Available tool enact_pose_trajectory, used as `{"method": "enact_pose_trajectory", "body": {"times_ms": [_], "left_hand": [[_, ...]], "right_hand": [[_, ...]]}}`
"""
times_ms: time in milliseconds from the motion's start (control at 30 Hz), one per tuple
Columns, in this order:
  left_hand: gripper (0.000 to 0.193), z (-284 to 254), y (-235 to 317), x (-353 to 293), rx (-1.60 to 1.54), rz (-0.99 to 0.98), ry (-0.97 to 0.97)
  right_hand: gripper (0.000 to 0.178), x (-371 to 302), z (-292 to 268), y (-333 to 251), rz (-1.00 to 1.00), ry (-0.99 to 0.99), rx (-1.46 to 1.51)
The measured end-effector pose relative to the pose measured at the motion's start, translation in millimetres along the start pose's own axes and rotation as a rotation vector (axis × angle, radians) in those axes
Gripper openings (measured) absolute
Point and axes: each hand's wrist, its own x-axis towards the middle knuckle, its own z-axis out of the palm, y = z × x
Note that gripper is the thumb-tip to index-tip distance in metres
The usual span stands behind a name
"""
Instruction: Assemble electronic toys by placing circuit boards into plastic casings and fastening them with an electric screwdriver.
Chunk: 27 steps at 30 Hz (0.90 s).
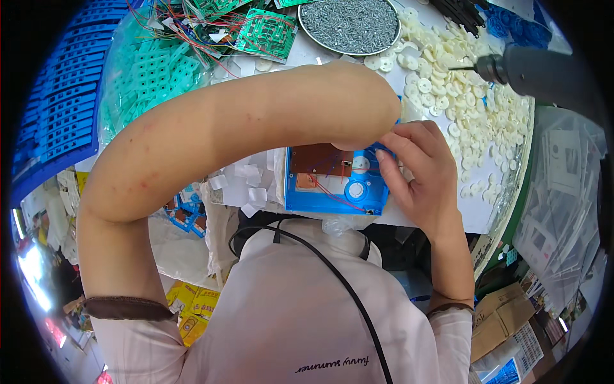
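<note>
A blue plastic case [332, 205] lies open-side up in front of me, near the table's front edge. Inside it are a brown board [313, 160], thin red wires and a white round part [355, 190]. My right hand [425, 169] grips the case's right side, its thumb over the rim and its fingers bent. Bent across from the left, my left arm reaches over the case's far part. My left hand [364, 105] hangs wrist-up above the far right corner, its fingers hidden beneath it.
A power screwdriver [537, 73] juts in from the right above scattered cream plastic discs [473, 102]. A dish of screws [348, 25] stands at the back. Green circuit boards [265, 33], bagged turquoise parts [157, 73] and a blue basket [61, 83] crowd the left. White paper pieces [256, 196] lie beside the case.
</note>
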Motion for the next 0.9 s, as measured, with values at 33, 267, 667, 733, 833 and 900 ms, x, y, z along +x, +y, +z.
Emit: {"method": "enact_pose_trajectory", "body": {"times_ms": [33, 267, 667, 733, 833, 900], "left_hand": [[0.013, -1, 3, 0, -0.005, -0.023, -0.009], [0.010, 20, -4, -4, 0.023, 0.004, 0.200], [0.010, 24, -13, -12, -0.054, -0.015, 0.324], [0.009, 35, -25, -17, -0.023, 0.016, 0.440], [0.008, 44, -34, -24, -0.001, 0.074, 0.521], [0.008, 45, -34, -25, 0.008, 0.090, 0.513]], "right_hand": [[0.022, 0, -1, 1, 0.000, 0.001, 0.013], [0.022, -3, -3, 1, -0.012, 0.021, 0.046], [0.032, 0, 16, -7, -0.097, -0.075, -0.191], [0.032, 0, 17, -8, -0.094, -0.073, -0.192], [0.032, 2, 17, -14, -0.049, -0.094, -0.178], [0.033, 2, 17, -16, -0.028, -0.102, -0.165]]}}
